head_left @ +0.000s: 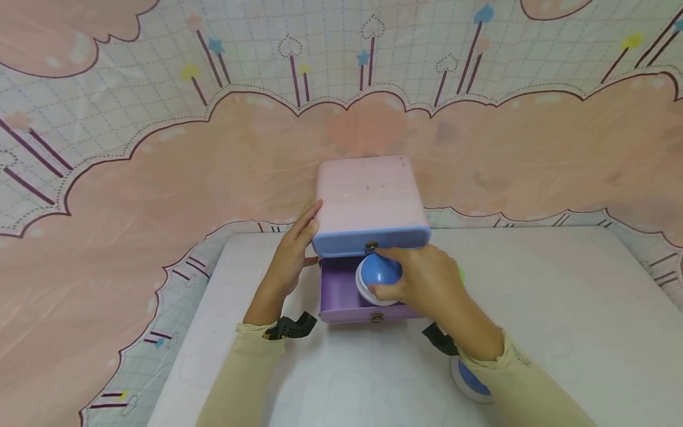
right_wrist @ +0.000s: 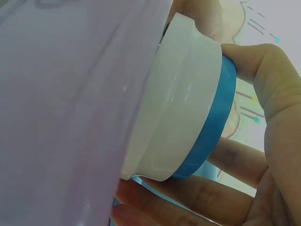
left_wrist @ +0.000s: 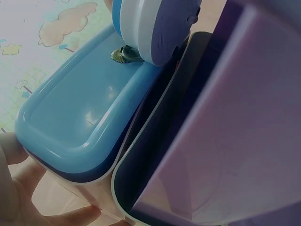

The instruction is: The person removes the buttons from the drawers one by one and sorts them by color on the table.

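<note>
At frame centre, the right hand [head_left: 429, 277] pinches the blue-and-white puck [head_left: 381, 270] above the open purple drawer [head_left: 337, 286]; the left hand [head_left: 290, 256], fingers spread, rests against the pink-topped box [head_left: 368, 196]; advised: box steady, puck clear of drawer rim

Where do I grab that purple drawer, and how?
Probably pinch the small knob from the front: it sits mid-front on the purple drawer, facing you, uncovered. Coming from above looks harder, since the right hand and round blue-and-white container crowd the opening.
</note>
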A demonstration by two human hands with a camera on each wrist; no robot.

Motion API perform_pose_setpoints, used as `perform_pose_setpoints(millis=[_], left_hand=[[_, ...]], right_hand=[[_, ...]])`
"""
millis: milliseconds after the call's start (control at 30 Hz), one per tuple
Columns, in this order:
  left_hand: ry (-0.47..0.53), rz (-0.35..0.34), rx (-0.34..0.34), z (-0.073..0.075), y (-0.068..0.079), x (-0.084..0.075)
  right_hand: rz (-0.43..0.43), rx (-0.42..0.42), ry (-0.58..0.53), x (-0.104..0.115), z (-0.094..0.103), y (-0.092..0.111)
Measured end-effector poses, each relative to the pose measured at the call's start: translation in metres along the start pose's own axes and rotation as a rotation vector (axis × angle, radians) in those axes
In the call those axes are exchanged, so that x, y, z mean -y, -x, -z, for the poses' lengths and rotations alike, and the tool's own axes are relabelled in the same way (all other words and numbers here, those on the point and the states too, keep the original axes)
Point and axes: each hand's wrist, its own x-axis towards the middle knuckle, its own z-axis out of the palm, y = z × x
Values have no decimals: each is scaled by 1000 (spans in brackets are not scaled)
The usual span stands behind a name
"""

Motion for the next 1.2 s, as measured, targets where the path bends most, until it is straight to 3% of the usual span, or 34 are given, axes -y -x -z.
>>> perform_pose_setpoints(millis=[400, 1200], left_hand=[[-10, -2, 1, 1, 0, 1], [2, -1, 8, 0, 1, -2]], right_hand=[[-36, 43, 5, -7, 2, 2], [-31, 32, 29, -20, 13, 10]])
